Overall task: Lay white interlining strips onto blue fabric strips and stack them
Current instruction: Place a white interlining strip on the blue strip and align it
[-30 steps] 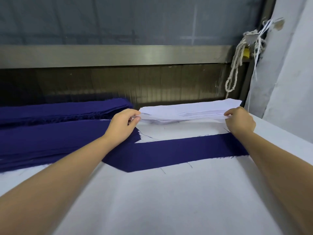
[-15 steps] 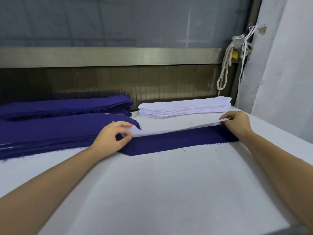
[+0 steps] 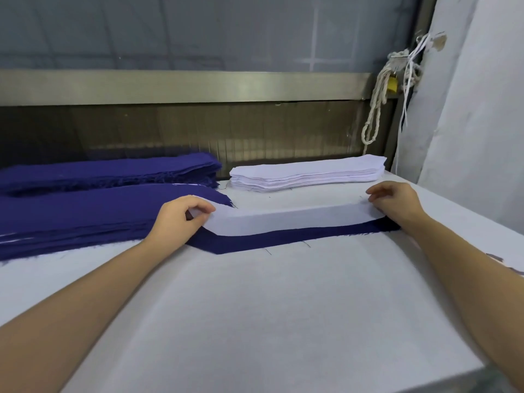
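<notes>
Left hand (image 3: 177, 222), right hand (image 3: 397, 204) pinch one white strip (image 3: 283, 221) atop one blue strip (image 3: 283, 240).

matt blue fabric strip (image 3: 283, 236), frayed edges, matt white interlining strip (image 3: 283, 219), brushed metal rail (image 3: 181, 86)

A white felt-covered table (image 3: 283, 321) fills the near ground. Along its far edge runs a dark ribbed panel (image 3: 198, 131), topped by a brushed metal rail (image 3: 181, 86) and a grey wall (image 3: 198, 29). At far right a pale rope (image 3: 375, 109) hangs looped beside a white curtain (image 3: 482, 109). The light is soft and even.
</notes>
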`<action>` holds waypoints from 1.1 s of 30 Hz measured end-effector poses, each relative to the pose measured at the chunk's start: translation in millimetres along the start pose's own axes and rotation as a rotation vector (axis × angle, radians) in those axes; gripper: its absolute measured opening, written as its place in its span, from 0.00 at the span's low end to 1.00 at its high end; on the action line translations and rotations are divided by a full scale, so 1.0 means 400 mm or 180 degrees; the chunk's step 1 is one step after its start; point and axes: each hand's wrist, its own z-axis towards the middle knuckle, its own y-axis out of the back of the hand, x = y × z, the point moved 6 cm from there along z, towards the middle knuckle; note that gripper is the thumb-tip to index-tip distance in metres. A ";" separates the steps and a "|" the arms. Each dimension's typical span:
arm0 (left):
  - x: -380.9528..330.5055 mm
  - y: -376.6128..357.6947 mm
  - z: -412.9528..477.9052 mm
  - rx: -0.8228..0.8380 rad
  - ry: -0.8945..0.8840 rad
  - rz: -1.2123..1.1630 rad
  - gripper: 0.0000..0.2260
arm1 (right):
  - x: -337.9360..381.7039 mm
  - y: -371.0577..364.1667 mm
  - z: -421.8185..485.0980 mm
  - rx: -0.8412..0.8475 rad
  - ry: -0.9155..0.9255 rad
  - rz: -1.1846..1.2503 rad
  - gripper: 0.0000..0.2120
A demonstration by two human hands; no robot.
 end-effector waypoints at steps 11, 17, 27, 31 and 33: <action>-0.021 0.007 -0.034 0.0397 -0.0120 -0.0069 0.13 | -0.006 0.009 -0.014 0.0220 -0.0071 -0.0152 0.15; -0.024 -0.003 -0.036 0.0534 -0.0266 0.0110 0.10 | -0.005 0.002 -0.021 0.0436 -0.0032 -0.0387 0.11; -0.040 -0.007 -0.039 0.0732 -0.0404 0.0298 0.09 | -0.016 0.014 -0.015 0.0409 -0.0039 -0.0530 0.17; -0.044 -0.005 -0.041 0.0774 -0.0386 0.0282 0.10 | -0.012 0.015 -0.015 0.0364 -0.0020 -0.0568 0.15; -0.046 -0.005 -0.042 0.0781 -0.0397 0.0281 0.10 | -0.011 0.014 -0.015 0.0352 -0.0007 -0.0585 0.15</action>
